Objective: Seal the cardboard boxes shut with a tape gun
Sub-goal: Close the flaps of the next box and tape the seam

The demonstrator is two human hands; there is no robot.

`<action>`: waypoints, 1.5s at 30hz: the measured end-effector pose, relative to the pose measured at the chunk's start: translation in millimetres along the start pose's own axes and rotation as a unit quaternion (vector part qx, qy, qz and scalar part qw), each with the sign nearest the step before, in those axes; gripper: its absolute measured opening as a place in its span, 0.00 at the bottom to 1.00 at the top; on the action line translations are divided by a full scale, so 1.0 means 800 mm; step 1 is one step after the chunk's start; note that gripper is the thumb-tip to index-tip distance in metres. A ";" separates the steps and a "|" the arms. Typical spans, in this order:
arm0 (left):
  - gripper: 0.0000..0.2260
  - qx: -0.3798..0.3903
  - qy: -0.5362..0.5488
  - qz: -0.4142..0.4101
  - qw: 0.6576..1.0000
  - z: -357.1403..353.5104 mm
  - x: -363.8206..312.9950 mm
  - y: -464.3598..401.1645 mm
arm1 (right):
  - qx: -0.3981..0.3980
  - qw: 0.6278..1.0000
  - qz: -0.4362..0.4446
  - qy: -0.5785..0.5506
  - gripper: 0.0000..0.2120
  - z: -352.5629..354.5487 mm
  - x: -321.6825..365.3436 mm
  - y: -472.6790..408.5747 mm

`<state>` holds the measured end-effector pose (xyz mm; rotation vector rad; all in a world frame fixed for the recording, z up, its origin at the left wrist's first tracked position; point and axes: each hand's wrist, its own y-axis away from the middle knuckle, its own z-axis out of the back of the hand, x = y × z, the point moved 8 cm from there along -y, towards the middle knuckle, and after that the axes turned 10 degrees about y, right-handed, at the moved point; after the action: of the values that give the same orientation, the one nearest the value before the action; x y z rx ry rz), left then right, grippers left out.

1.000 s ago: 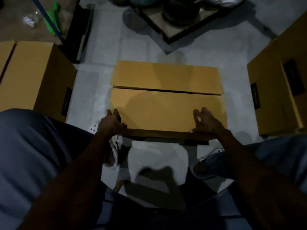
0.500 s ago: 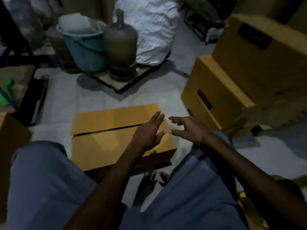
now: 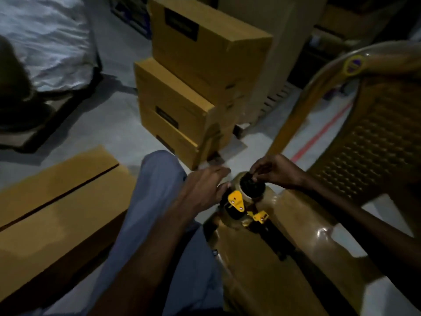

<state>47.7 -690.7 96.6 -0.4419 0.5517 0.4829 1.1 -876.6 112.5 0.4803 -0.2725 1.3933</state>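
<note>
tape gun at lower centre of frame, on a brown chair arm: black body, yellow plates. my right hand pinches its top; left hand open, fingers touching it. boxes: one unsealed box lower left, three stacked boxes top centre.

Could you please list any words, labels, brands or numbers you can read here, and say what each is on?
None can be read.
Black labels on the stacked brown cardboard boxes: blurred.
Round yellow and purple sticker on the brown plastic chair: blurred.
Yellow plate on the black and yellow tape gun: markings too small.
</note>
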 end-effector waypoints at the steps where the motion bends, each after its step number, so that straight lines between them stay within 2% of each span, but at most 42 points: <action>1: 0.17 0.015 0.012 0.007 1.000 -0.018 -0.006 0.001 | 0.006 1.000 -0.019 -0.005 0.06 -0.003 -0.025 0.008; 4: 0.14 0.034 0.061 0.030 0.997 -0.057 -0.012 0.009 | 0.048 0.993 -0.098 -0.036 0.07 -0.024 -0.082 0.039; 7: 0.13 0.017 0.107 0.041 0.993 -0.068 -0.005 0.017 | 0.129 0.973 -0.184 -0.053 0.18 -0.066 -0.122 0.068; 9: 0.14 0.015 0.115 0.033 0.993 -0.068 -0.005 0.020 | 0.202 0.951 -0.222 -0.072 0.21 -0.099 -0.137 0.082; 11: 0.15 0.016 0.119 0.034 0.992 -0.069 -0.005 0.021 | 0.260 0.932 -0.227 -0.113 0.24 -0.127 -0.139 0.090; 14: 0.17 0.009 0.123 0.042 0.991 -0.068 -0.003 0.022 | 0.312 0.899 -0.215 -0.218 0.22 -0.163 -0.126 0.099; 18: 0.17 0.011 0.120 0.044 0.992 -0.066 -0.007 0.023 | 0.328 0.844 -0.186 -0.381 0.37 -0.196 -0.111 0.106; 20: 0.15 0.007 0.109 0.048 0.993 -0.065 -0.007 0.024 | 0.314 0.824 -0.188 -0.432 0.34 -0.199 -0.104 0.106; 22: 0.14 -0.004 0.108 0.050 0.993 -0.062 -0.006 0.026 | 0.306 0.804 -0.177 -0.478 0.26 -0.194 -0.092 0.104; 25: 0.16 -0.047 0.141 0.059 0.987 -0.047 -0.003 0.024 | 0.298 0.824 -0.170 -0.451 0.18 -0.182 -0.075 0.094; 27: 0.19 -0.106 0.173 0.081 0.976 -0.023 0.004 0.025 | 0.282 0.838 -0.169 -0.435 0.16 -0.174 -0.067 0.078; 32: 0.28 -0.233 0.275 0.151 0.921 0.039 0.053 0.042 | 0.258 0.861 -0.116 -0.423 0.25 -0.146 -0.007 0.018; 36: 0.29 -0.297 0.326 0.161 0.883 0.106 0.082 0.061 | 0.247 0.868 -0.021 -0.429 0.24 -0.109 0.079 -0.040; 41: 0.19 -0.348 0.276 0.139 0.885 0.205 0.102 0.108 | 0.263 0.873 0.040 -0.409 0.19 -0.097 0.189 -0.104; 45: 0.20 -0.367 0.229 0.169 0.885 0.276 0.144 0.160 | 0.289 0.869 0.062 -0.398 0.20 -0.122 0.277 -0.145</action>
<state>150.0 -438.9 164.5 -1.2215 0.9074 0.9401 143.1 -648.4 109.7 1.5711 -0.5586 1.3264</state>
